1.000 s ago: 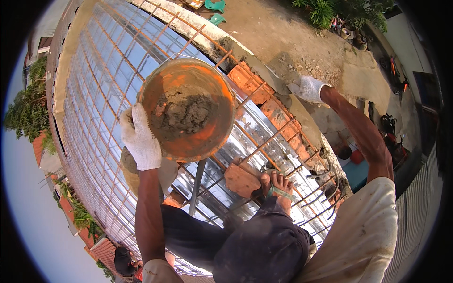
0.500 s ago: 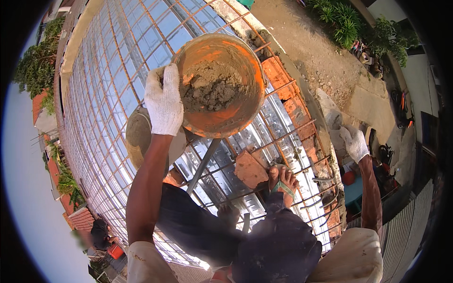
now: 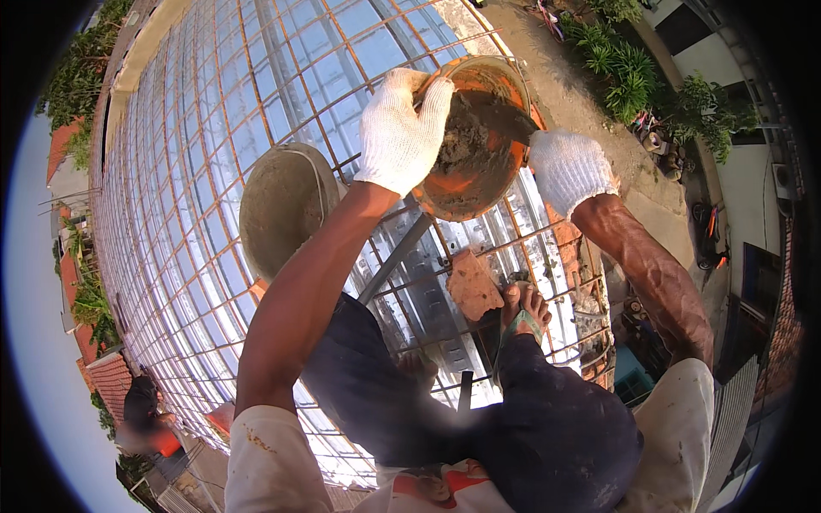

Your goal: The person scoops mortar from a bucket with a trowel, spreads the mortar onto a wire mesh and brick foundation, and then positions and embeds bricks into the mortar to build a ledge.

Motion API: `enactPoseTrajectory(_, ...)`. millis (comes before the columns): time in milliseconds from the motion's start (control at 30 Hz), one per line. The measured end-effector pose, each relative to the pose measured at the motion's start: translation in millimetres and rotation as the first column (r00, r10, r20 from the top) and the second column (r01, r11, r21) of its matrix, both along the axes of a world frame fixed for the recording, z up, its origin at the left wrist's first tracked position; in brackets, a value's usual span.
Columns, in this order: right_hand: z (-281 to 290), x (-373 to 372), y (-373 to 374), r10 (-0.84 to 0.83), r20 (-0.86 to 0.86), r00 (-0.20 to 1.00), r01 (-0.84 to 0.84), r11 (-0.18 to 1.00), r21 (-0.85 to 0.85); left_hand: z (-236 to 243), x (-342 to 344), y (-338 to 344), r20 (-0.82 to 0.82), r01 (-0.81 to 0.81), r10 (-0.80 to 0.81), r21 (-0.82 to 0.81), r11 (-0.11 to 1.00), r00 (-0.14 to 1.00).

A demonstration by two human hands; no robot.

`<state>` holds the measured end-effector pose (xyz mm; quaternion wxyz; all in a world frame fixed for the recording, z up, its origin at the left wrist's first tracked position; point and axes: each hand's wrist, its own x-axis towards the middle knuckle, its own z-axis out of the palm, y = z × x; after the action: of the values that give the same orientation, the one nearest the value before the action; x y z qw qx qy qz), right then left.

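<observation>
Gripping the orange bucket [image 3: 479,145] of wet mortar, upper centre: left hand [image 3: 400,128] closed on rim, right hand [image 3: 569,169] clasping its side. Advisable: keep it level above the rebar mesh [image 3: 214,128].

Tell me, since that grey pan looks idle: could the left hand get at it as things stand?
Probably yes, but not freely. The grey pan lies beside the left forearm with nothing between them, yet the left hand grips the rim of the orange mortar bucket, which the right hand also holds.

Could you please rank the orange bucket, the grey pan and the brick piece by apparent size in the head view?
1-2. orange bucket and grey pan: alike; the bucket is nearer, so unsure.
3. brick piece: smallest.
</observation>
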<state>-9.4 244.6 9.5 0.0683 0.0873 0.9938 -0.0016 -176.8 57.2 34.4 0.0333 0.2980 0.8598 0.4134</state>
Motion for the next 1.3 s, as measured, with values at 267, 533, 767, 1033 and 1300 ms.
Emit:
enactPoseTrajectory(267,13.7,-0.6,-52.0,0.165,0.240,0.957,-0.120,0.974,-0.192,-6.0,-5.8,-6.1,-0.023,-0.017,0.019,0.082,0.997,1.000)
enactPoseTrajectory(533,-14.5,45.5,-67.9,-0.082,-0.151,0.985,-0.021,0.815,-0.580,-11.3,-4.4,-10.6,0.028,-0.013,0.009,0.131,0.991,1.000)
enactPoseTrajectory(767,10.8,96.7,-86.9,-0.416,0.089,0.905,0.308,0.498,-0.811,-14.3,-10.8,-17.1,0.065,-0.012,0.004,0.125,0.992,0.998)
enactPoseTrajectory(1033,-28.1,172.3,-91.3,-0.470,0.646,0.602,0.188,-0.703,-0.686,-5.7,-11.6,-15.7,0.092,-0.032,0.023,0.095,0.995,0.995)
enactPoseTrajectory(1300,-52.4,187.4,-44.3,-0.527,0.666,0.528,0.088,-0.746,-0.661,-5.5,-8.4,-20.4,0.012,0.017,-0.018,0.070,0.997,1.000)
